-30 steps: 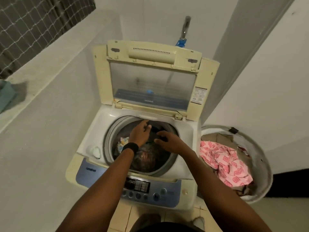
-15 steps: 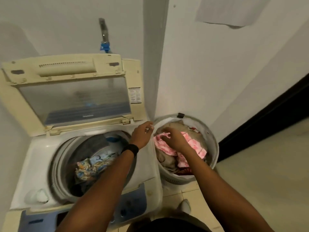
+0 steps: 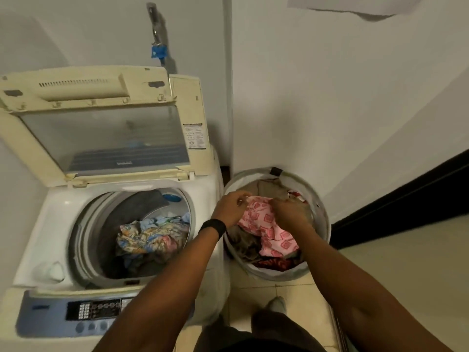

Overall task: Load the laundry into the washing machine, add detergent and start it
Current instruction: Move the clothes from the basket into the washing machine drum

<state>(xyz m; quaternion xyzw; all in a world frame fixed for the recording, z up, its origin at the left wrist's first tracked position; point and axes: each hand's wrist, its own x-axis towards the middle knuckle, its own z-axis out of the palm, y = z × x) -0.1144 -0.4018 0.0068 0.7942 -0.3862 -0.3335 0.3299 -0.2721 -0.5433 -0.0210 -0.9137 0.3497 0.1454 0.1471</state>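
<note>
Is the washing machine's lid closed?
No, the lid stands raised behind the open drum, with clothes visible inside.

The washing machine (image 3: 203, 194) is glossy white plastic. Its raised lid (image 3: 83, 85) is duller, yellowed plastic round a smooth clear pane (image 3: 106, 138). In the drum lies crumpled floral cloth (image 3: 152, 237). At three o'clock, the laundry basket (image 3: 324, 224) has thin matt fabric walls and holds soft pink cloth (image 3: 266, 224), printed and creased. The floor tiles (image 3: 406, 262) are smooth and faintly shiny.

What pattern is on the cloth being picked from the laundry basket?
The pink cloth has red square outlines; head view shows it best.
</note>
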